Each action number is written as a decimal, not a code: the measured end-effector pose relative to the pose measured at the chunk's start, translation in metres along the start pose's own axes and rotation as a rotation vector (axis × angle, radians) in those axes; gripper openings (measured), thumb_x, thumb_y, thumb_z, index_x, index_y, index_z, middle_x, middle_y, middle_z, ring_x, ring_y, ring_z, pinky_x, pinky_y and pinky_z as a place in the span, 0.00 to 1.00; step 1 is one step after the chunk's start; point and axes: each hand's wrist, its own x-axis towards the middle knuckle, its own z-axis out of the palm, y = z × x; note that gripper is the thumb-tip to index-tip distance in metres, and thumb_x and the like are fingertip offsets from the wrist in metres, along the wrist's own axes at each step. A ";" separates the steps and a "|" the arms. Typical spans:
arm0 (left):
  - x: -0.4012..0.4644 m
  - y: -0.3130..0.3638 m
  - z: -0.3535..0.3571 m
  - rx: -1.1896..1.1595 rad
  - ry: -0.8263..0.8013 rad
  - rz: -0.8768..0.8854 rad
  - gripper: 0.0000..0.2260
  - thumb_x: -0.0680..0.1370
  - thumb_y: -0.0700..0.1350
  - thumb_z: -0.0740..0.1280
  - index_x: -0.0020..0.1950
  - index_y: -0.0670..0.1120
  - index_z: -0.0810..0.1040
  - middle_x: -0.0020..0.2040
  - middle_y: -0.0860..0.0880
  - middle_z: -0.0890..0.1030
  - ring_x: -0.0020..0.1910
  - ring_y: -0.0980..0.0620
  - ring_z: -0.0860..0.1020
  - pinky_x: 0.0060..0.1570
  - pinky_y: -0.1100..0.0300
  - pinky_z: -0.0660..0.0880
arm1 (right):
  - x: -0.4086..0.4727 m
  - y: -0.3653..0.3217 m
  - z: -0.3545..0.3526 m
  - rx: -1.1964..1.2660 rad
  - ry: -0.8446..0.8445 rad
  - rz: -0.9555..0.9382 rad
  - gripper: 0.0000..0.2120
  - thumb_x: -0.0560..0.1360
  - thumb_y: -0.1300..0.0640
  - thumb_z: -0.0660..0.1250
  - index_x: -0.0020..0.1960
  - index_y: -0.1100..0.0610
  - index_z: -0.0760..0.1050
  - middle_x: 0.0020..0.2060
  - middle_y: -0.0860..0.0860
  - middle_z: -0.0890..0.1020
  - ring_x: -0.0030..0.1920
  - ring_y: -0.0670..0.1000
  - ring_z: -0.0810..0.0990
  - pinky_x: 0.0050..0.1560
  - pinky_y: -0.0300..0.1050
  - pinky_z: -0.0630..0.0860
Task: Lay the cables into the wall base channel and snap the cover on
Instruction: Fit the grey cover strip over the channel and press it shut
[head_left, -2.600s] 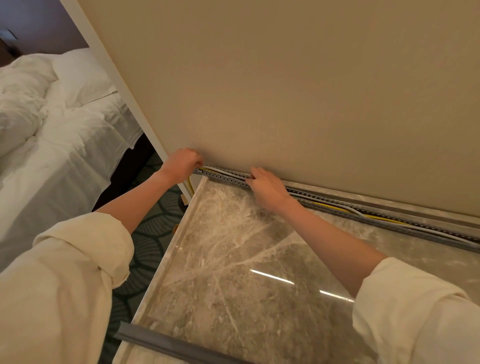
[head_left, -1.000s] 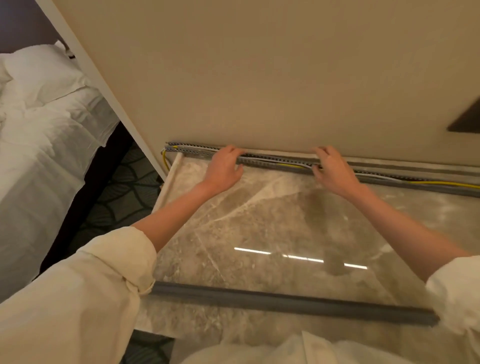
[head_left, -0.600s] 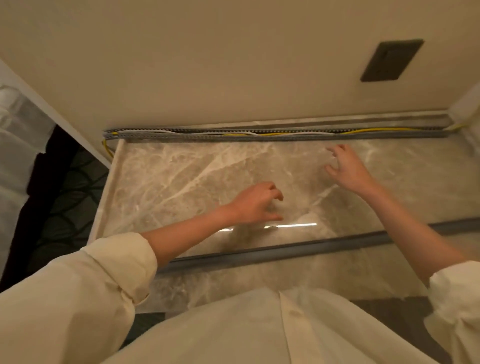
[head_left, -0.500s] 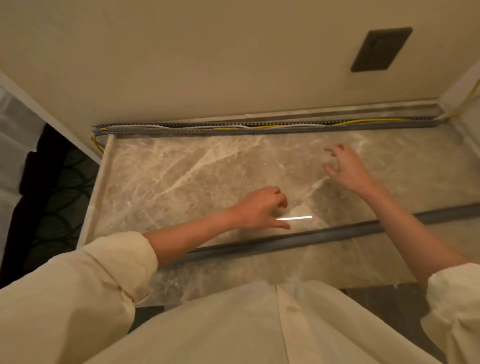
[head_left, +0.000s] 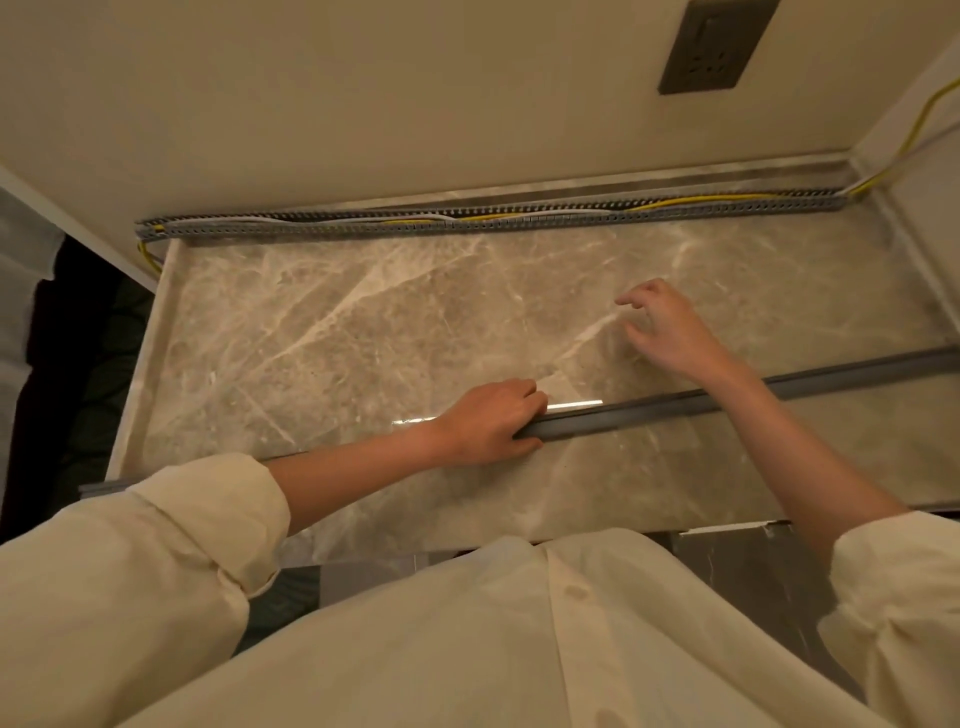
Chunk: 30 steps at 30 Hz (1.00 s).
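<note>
In the head view, my left hand (head_left: 488, 421) had its fingers (head_left: 522, 392) wrapped over the long grey plastic cover strip (head_left: 675, 402), gripping it where it lay across the near part of the polished beige marble floor slab (head_left: 363, 322). The strip ran from under my left sleeve out past the right edge of the frame. My right hand (head_left: 670, 332) hovered beyond the strip, fingers spread and loosely curled, holding nothing and clear of the cover.

Along the far edge, at the foot of the cream wall (head_left: 363, 104), sat the slotted grey base channel (head_left: 467, 221). The yellow and white cables (head_left: 519, 214) lay inside it for most of its run; at the left end a yellow loop (head_left: 144, 254) spilled down past the slab's corner, and at the right the cables climbed the side wall. A dark wall socket plate (head_left: 711, 49) sat high on the right.

I judged the cable-laying largely done and the cover pickup in hand. The next move called for my right hand to take the strip further along, so both hands could carry it level to the channel, line it up end to end, and press it on without pinching a cable.
</note>
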 end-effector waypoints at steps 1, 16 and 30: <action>0.001 -0.001 0.000 0.021 0.005 -0.009 0.12 0.75 0.51 0.65 0.51 0.43 0.72 0.48 0.44 0.75 0.45 0.45 0.74 0.37 0.54 0.67 | 0.001 0.002 -0.001 0.005 -0.003 -0.002 0.16 0.73 0.64 0.66 0.60 0.63 0.75 0.56 0.63 0.75 0.56 0.61 0.76 0.61 0.51 0.71; 0.029 -0.036 -0.039 -0.075 0.161 -0.381 0.08 0.72 0.43 0.61 0.47 0.41 0.75 0.43 0.42 0.82 0.40 0.43 0.78 0.37 0.53 0.72 | 0.009 0.038 -0.045 -0.024 -0.103 -0.045 0.16 0.79 0.50 0.61 0.55 0.61 0.79 0.50 0.57 0.83 0.49 0.55 0.79 0.52 0.51 0.74; 0.080 -0.099 -0.108 -0.190 0.345 -0.694 0.11 0.71 0.47 0.62 0.32 0.44 0.77 0.28 0.45 0.77 0.29 0.47 0.74 0.30 0.58 0.68 | 0.034 0.117 -0.080 0.088 -0.052 0.020 0.14 0.70 0.62 0.72 0.56 0.59 0.79 0.49 0.56 0.82 0.48 0.52 0.77 0.49 0.44 0.69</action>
